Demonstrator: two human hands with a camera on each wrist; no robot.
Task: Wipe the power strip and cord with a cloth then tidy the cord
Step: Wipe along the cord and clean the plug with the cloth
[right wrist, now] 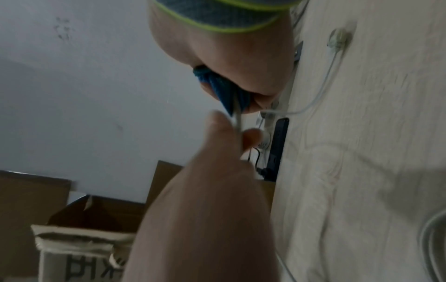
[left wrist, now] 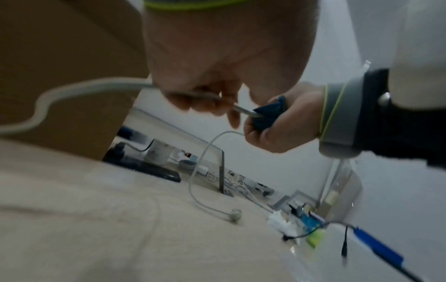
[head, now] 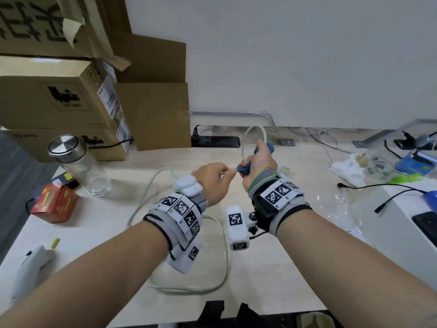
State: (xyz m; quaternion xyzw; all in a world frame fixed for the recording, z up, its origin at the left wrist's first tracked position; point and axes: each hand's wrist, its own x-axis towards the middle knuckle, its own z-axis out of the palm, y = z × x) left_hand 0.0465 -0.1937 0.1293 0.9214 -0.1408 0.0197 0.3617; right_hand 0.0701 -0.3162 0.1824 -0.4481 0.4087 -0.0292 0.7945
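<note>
Mid-wipe, by the look of it: left hand (head: 214,178) pinching cord (left wrist: 79,87) taut, right hand (head: 260,159) fisted round blue cloth (left wrist: 267,112) on it, loops slack on tabletop (head: 272,268) beneath, untidied.

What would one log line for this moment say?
stage: wiping cord | left hand: pinches cord | right hand: grips blue cloth around cord

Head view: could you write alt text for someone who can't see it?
Over a pale desk, the left hand pinches a white cord while the right hand grips a blue cloth wrapped around it. Cardboard boxes and a glass jar stand at left.
</note>
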